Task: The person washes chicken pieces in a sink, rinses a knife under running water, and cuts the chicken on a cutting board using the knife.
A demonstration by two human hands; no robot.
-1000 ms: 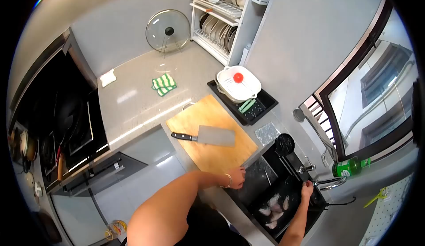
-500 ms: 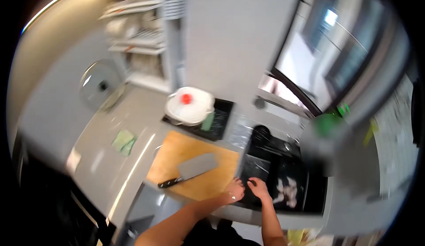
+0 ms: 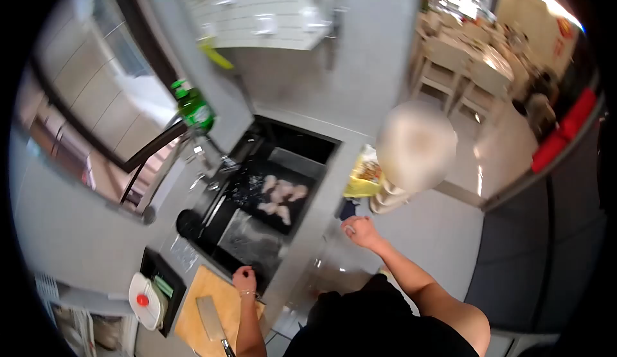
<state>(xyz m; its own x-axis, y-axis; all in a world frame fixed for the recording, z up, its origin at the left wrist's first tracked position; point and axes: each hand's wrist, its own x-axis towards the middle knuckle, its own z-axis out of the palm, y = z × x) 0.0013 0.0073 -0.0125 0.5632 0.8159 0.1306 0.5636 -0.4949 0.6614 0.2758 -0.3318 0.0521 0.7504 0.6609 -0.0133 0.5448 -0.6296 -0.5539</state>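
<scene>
While parts of my head view are blurred, I can read the near side well enough. Nearest, at the left, the cleaver (image 3: pixel 209 318) lies on the cutting board (image 3: pixel 188 318); I judge it heavy and stiff, safest by its dark handle (image 3: pixel 227 347). Just beyond, the left hand (image 3: pixel 244 280) is at the near end of the black sink (image 3: pixel 299 140), fingers curled; I cannot tell whether they press on anything. On the right, the right hand (image 3: pixel 361 232) has its fingers bent in, close to a dark cloth-like thing (image 3: pixel 348 209) beside the counter (image 3: pixel 315 222); whether it pinches that, I cannot tell. That thing looks soft and light, so I would gather it by its upper edge. Just past it is a yellow bag (image 3: pixel 363 178), probably limp, best held at the top. Farther left, pale meat pieces (image 3: pixel 283 192) lie in the sink: likely soft and slippery, wanting a full grip from underneath.
</scene>
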